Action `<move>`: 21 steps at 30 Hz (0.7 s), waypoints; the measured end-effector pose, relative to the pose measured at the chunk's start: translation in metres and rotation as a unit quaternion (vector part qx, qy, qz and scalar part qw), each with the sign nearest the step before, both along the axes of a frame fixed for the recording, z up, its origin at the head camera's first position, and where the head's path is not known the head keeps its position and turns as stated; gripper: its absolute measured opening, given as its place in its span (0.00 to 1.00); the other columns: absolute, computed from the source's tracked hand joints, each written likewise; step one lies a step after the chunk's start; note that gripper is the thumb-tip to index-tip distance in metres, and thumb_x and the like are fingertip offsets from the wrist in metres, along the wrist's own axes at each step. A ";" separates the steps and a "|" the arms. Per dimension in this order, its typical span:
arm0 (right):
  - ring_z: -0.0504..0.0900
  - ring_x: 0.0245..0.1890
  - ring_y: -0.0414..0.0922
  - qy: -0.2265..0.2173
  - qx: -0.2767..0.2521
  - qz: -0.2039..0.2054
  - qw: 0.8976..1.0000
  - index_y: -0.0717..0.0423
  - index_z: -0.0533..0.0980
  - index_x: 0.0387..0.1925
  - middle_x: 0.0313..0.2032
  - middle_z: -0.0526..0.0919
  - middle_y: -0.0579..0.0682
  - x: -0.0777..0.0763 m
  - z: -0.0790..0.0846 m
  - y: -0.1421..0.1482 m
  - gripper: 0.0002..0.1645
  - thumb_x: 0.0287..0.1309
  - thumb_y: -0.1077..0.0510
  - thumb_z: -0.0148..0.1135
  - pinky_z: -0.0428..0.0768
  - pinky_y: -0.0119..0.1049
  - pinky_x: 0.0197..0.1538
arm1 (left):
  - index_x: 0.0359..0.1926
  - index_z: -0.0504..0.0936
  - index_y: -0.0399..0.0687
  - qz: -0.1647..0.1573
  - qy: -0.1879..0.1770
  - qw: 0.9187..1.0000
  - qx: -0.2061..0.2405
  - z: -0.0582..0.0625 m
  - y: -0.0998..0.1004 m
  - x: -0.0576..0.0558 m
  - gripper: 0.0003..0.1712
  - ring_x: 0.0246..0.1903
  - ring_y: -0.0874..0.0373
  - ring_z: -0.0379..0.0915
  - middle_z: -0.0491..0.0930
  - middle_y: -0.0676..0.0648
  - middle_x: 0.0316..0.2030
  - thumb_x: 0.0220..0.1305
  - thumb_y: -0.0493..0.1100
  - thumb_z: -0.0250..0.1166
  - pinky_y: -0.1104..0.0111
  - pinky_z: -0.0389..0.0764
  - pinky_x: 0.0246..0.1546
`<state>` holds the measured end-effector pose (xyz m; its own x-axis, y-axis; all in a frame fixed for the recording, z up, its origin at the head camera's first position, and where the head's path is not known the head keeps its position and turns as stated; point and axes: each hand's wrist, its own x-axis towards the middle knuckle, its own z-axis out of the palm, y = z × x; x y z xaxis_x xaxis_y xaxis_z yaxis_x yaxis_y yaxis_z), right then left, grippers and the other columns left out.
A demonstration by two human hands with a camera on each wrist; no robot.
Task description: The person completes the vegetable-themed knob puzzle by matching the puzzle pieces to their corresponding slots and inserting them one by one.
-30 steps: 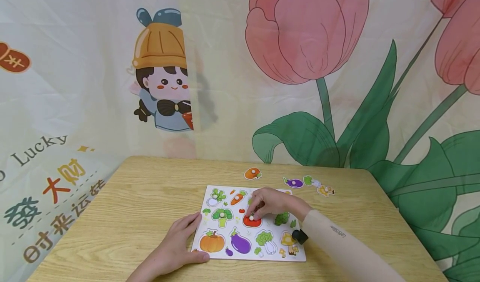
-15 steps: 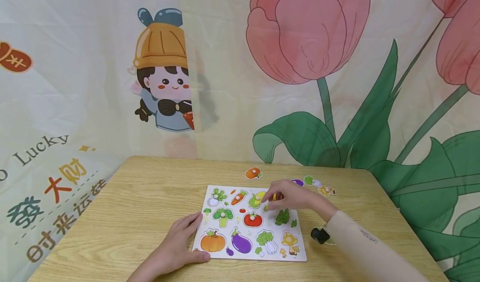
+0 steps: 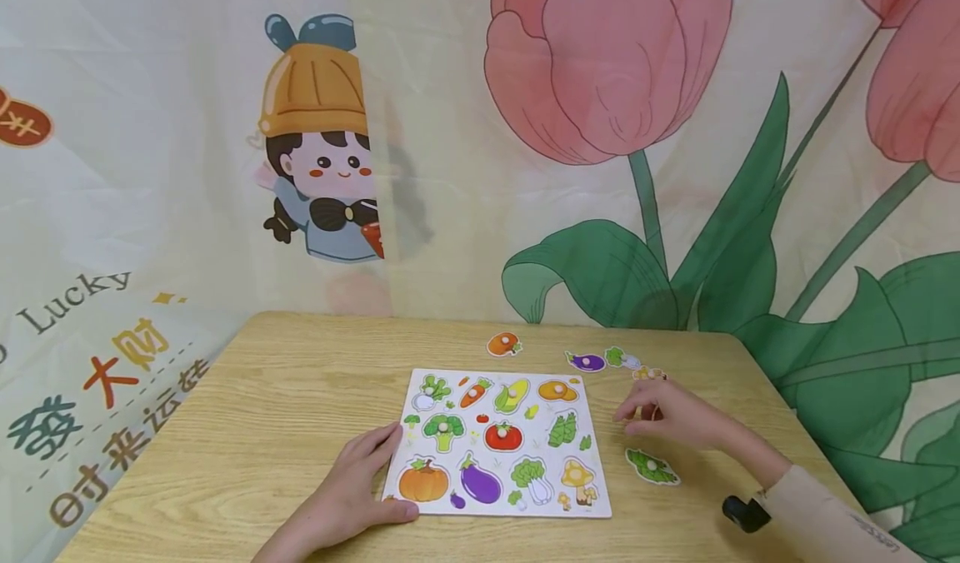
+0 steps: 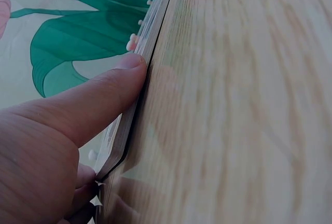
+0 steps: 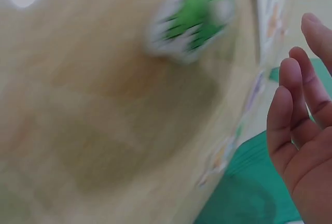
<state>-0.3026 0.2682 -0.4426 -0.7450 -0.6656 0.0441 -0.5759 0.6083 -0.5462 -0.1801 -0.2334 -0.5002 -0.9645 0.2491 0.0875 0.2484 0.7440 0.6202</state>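
Note:
A white vegetable puzzle board [image 3: 501,496] lies on the wooden table. Knobs show on its tomato [image 3: 503,436], broccoli [image 3: 444,430], corn [image 3: 512,396], carrot [image 3: 475,393] and radish [image 3: 427,395] pieces. My left hand [image 3: 348,484] rests at the near-left corner, thumb on the near edge and fingers along the left edge. In the left wrist view, the straight thumb [image 4: 111,89] touches the board's side. My right hand [image 3: 671,415] hovers right of the board, fingers loosely bent and holding nothing. Below it lies a loose leafy green piece [image 3: 652,467], blurred in the right wrist view.
Along the back of the table [image 3: 315,396] lie loose pieces: a pumpkin [image 3: 504,344], an eggplant [image 3: 586,361], a bok choy [image 3: 618,357] and a mushroom [image 3: 647,373] partly behind the right hand. A printed curtain [image 3: 450,130] hangs behind the table.
My right hand has left the tomato knob, passed over the board's upper right and moved rightward off it. The leafy green piece is now uncovered. My left hand stays put.

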 end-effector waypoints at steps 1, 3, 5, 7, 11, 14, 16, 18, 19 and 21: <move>0.78 0.36 0.36 -0.005 -0.002 -0.003 1.000 0.47 0.90 0.48 0.40 0.84 0.38 0.003 -0.002 0.006 0.09 0.69 0.55 0.72 0.82 0.32 0.40 | 0.81 0.62 0.38 0.000 0.000 1.000 0.000 0.000 0.000 0.000 0.70 0.79 0.35 0.48 0.58 0.41 0.81 0.48 0.72 0.81 0.36 0.58 0.74; 0.77 0.36 0.36 -0.013 -0.002 -0.011 1.000 0.46 0.90 0.48 0.40 0.84 0.37 0.010 -0.007 0.017 0.09 0.69 0.53 0.72 0.81 0.31 0.39 | 0.81 0.62 0.38 0.000 0.000 1.000 -0.001 -0.001 0.000 -0.001 0.70 0.79 0.35 0.48 0.58 0.41 0.81 0.48 0.72 0.81 0.36 0.58 0.74; 0.77 0.34 0.35 -0.014 0.000 -0.025 1.000 0.44 0.90 0.47 0.38 0.83 0.37 0.018 -0.012 0.024 0.09 0.67 0.51 0.74 0.81 0.31 0.37 | 0.81 0.63 0.38 0.001 0.002 1.000 -0.001 -0.001 0.000 -0.001 0.70 0.79 0.35 0.48 0.58 0.40 0.81 0.48 0.72 0.81 0.36 0.59 0.74; 0.76 0.33 0.35 -0.014 0.001 -0.045 0.999 0.42 0.90 0.45 0.37 0.82 0.36 0.026 -0.017 0.029 0.08 0.65 0.50 0.75 0.80 0.30 0.35 | 0.81 0.63 0.38 0.001 0.003 1.000 -0.001 -0.001 0.001 -0.001 0.70 0.79 0.35 0.48 0.58 0.40 0.81 0.48 0.71 0.81 0.36 0.59 0.74; 0.75 0.31 0.35 -0.005 -0.003 -0.115 0.993 0.42 0.90 0.41 0.35 0.83 0.37 0.046 -0.026 0.030 0.06 0.63 0.50 0.77 0.78 0.30 0.32 | 0.81 0.63 0.38 0.001 0.005 1.000 -0.004 -0.001 0.002 -0.002 0.69 0.79 0.35 0.49 0.59 0.40 0.80 0.48 0.71 0.81 0.36 0.59 0.74; 0.76 0.31 0.37 -0.010 -0.013 -0.198 0.980 0.45 0.89 0.39 0.35 0.83 0.40 0.064 -0.030 0.026 0.07 0.61 0.51 0.78 0.77 0.31 0.33 | 0.81 0.63 0.37 -0.001 0.007 1.000 -0.008 -0.002 0.002 -0.002 0.70 0.78 0.35 0.50 0.59 0.40 0.80 0.48 0.72 0.81 0.36 0.60 0.74; 0.77 0.33 0.39 -0.016 -0.022 -0.247 0.969 0.46 0.89 0.40 0.36 0.84 0.41 0.074 -0.031 0.022 0.08 0.61 0.51 0.79 0.77 0.31 0.34 | 0.81 0.63 0.38 0.000 0.006 1.000 -0.009 -0.003 0.001 -0.003 0.70 0.78 0.35 0.50 0.59 0.40 0.80 0.48 0.73 0.80 0.36 0.60 0.74; 0.78 0.34 0.41 -0.026 -0.038 -0.285 0.957 0.48 0.89 0.41 0.37 0.84 0.43 0.082 -0.031 0.018 0.10 0.60 0.51 0.79 0.78 0.31 0.35 | 0.81 0.63 0.38 0.000 0.005 1.000 -0.010 -0.004 0.001 -0.003 0.70 0.78 0.35 0.49 0.59 0.40 0.80 0.48 0.73 0.80 0.36 0.60 0.74; 0.78 0.34 0.42 -0.027 -0.045 -0.297 0.953 0.49 0.88 0.42 0.38 0.84 0.44 0.085 -0.032 0.016 0.11 0.60 0.51 0.79 0.78 0.32 0.35 | 0.81 0.62 0.38 0.000 0.005 1.000 -0.010 -0.004 0.001 -0.003 0.70 0.78 0.35 0.49 0.59 0.40 0.80 0.48 0.73 0.80 0.36 0.60 0.74; 0.78 0.35 0.42 -0.027 -0.052 -0.317 0.947 0.49 0.88 0.44 0.38 0.85 0.44 0.090 -0.033 0.013 0.12 0.60 0.52 0.79 0.78 0.32 0.35 | 0.81 0.63 0.38 0.001 0.005 1.000 -0.009 -0.005 0.001 -0.004 0.70 0.78 0.35 0.49 0.59 0.40 0.80 0.48 0.73 0.80 0.36 0.60 0.74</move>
